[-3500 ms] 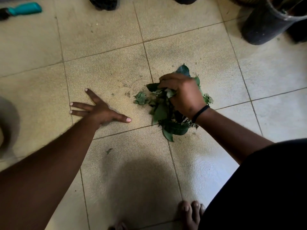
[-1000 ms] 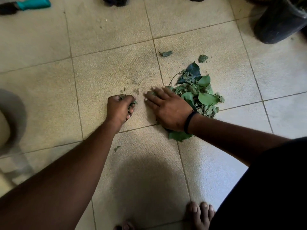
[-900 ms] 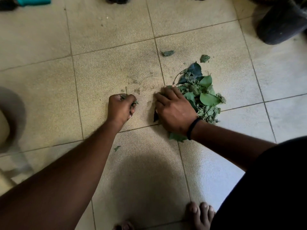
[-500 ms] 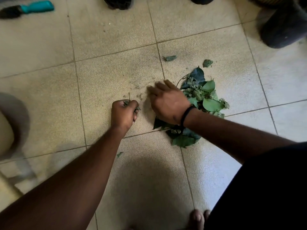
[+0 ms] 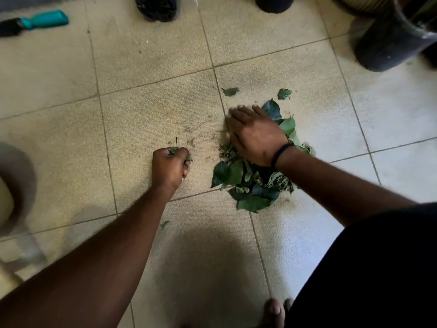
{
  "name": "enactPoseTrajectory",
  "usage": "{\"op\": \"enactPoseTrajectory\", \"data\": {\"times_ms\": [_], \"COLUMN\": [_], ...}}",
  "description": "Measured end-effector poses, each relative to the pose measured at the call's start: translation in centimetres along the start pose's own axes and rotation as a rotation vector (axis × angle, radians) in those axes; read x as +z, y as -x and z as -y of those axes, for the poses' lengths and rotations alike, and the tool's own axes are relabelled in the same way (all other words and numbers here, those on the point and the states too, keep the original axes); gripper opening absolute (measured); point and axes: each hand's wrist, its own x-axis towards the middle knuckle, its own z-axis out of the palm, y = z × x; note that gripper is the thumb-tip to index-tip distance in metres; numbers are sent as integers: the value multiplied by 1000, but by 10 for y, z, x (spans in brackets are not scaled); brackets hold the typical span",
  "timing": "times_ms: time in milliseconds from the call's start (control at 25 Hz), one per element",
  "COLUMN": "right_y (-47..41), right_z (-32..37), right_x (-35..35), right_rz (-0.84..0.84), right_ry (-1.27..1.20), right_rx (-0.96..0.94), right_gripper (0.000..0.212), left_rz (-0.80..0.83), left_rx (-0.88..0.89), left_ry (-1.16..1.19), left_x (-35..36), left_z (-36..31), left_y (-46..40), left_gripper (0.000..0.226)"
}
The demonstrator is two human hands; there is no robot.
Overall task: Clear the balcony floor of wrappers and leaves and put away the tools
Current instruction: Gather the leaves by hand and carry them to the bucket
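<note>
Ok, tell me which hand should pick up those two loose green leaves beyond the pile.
Right. The right hand lies open on the green leaf pile, nearest both loose leaves; the left hand already grips leaf scraps.

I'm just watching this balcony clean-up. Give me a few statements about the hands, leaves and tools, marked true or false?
1. The left hand grips a few leaf bits. True.
2. The right hand holds the brush. False: it lies spread on the leaf pile.
3. The teal-handled brush lies on the floor, far left. True.
4. Every leaf is in the pile. False: two loose leaves lie beyond it.
</note>
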Motion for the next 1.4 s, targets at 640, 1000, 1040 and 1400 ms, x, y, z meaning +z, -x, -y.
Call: {"op": "enactPoseTrajectory", "data": {"times_ms": [640,1000,1040,1400], "right_y": [27,21,21,29], "right_z": [2,-43,-31,49], "right_x": [-1,-19,-18,4], "right_rz": [-163,93,140,57], "right_ry": [-84,-251,-193,57], "right_rx": [-37,227,171,-104], "right_gripper": [41,107,108,28], "left_rz": [8,15,13,3], "left_rx": [-28,-12,-13,-4], "left_ry": [16,9,4,-19], "left_x": [-1,0,0,-2], "left_z": [-1,-1,-1,0], "left_y": [-5,-3,-3,-3], "left_gripper": [30,31,31,29]}}
